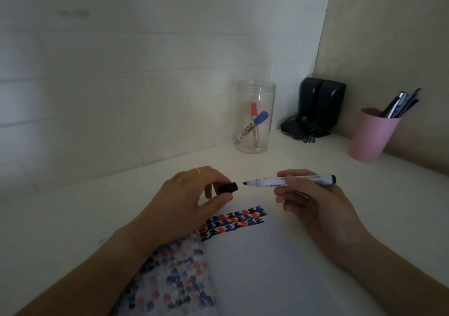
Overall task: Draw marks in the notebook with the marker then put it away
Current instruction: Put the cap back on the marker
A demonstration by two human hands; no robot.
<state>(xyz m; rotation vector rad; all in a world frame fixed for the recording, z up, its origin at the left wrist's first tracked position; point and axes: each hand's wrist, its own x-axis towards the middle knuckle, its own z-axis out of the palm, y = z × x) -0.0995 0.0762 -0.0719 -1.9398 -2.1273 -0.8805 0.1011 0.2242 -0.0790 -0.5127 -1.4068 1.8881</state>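
Note:
An open notebook point(255, 262) lies on the white desk in front of me, with rows of black, blue and orange marks along the top of its right page. My right hand point(313, 206) holds a white marker point(272, 182) level above the desk, its bare black tip pointing left. My left hand point(184, 199) pinches the marker's black cap point(228, 187) between thumb and fingers, the cap's opening facing the tip with a small gap between them. A clear plastic jar point(255, 89) stands behind, holding a red-capped and a blue-capped marker.
A pink cup point(369, 138) of pens stands at the right by the side wall. Two black speakers point(318, 102) with cables sit in the corner. A white wall runs close behind the desk point(121, 194).

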